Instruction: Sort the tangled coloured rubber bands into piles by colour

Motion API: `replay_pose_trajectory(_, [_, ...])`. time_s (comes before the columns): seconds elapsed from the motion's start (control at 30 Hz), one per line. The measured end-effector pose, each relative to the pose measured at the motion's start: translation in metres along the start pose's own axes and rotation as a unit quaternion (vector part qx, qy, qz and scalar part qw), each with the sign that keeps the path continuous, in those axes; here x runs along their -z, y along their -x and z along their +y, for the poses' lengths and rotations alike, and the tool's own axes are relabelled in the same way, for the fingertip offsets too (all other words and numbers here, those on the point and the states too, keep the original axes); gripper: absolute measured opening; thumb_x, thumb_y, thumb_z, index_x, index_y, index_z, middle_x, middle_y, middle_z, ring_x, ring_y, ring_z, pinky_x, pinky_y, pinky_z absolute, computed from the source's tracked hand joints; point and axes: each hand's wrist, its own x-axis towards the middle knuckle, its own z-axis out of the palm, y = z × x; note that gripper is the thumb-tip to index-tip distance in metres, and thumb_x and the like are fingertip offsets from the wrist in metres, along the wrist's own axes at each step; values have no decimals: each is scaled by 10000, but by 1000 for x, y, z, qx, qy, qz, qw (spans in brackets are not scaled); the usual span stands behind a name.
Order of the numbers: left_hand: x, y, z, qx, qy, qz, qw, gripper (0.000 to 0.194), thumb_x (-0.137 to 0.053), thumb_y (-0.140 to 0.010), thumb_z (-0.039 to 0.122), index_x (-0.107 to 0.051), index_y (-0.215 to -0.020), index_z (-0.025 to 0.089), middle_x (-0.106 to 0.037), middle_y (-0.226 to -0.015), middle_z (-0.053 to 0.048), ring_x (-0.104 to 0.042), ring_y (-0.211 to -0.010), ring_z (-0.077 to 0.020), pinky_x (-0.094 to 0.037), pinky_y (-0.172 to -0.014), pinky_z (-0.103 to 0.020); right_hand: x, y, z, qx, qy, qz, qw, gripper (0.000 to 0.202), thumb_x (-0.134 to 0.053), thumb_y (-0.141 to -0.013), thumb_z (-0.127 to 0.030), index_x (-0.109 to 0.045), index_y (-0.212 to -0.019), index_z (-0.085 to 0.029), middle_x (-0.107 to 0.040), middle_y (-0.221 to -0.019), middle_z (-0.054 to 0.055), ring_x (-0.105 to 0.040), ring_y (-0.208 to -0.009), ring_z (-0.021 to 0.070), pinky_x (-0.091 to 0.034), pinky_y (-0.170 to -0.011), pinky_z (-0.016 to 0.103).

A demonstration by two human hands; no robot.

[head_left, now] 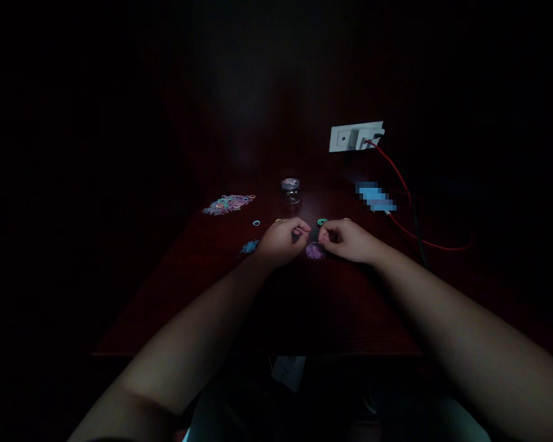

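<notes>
My left hand [286,240] is over the dark red table [184,294], its thumb and fingers pinched together. Facing it, my right hand [343,239] is closed the same way, with a small gap between the two. Anything between the fingertips of either hand is too small to make out. Just below the gap lies a pile of purple bands [314,252]. Blue bands [249,247] lie left of my left hand. A green band [322,221] rests behind my right hand, and a single light blue ring [256,223] sits farther left.
A larger heap of mixed bands [228,204] lies at the back left. A round clear container [290,191] stands at the back middle. To the right are a blurred blue device [376,197], a red cable [399,175] and a white wall socket [343,138].
</notes>
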Motion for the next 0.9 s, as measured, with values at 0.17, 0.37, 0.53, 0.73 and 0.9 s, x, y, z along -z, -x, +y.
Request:
replay_pose_trajectory(0.17, [0,0,-1,-8,4,-6,1000,152,-570,-789,155,-648,-919,175,-700,-883,-31,-640,-795,-132,-518,-751,-267,-1,0,-1,-11,-2,-20,1000,47,-568,-707,-205,-586,-688,-167,-580,-623,-10,-493,-547,99,-383,-544,229])
replay_pose_trajectory(0.37, [0,0,0,-6,3,-11,1000,151,-576,-785,153,-650,-914,176,-701,-879,-35,-643,-784,-131,-521,-765,-272,-4,0,4,-13,-10,-37,999,45,-577,-703,-208,-581,-678,-170,-578,-621,-9,-505,-553,106,-386,-532,231])
replay_pose_trajectory(0.53, [0,0,0,-2,6,-11,1000,146,-571,-787,151,-647,-909,175,-702,-877,-30,-642,-776,-127,-525,-755,-268,-4,1,2,-15,-17,-58,998,69,-598,-706,-229,-603,-686,-163,-575,-613,-12,-499,-541,104,-370,-514,226])
replay_pose_trajectory(0.73, [1,0,3,-4,2,-14,1000,136,-570,-790,143,-650,-895,175,-705,-858,-25,-644,-772,-125,-519,-738,-255,0,0,-3,-1,17,-5,1000,124,-500,-787,-170,-622,-767,-167,-594,-640,-5,-509,-573,113,-390,-601,246])
replay_pose_trajectory(0.9, [0,1,3,-3,17,-28,999,105,-591,-784,137,-653,-862,169,-704,-823,-16,-648,-729,-109,-530,-723,-241,-1,-3,4,-29,3,51,998,171,-440,-848,-185,-609,-872,-182,-594,-639,-3,-515,-565,122,-371,-568,245])
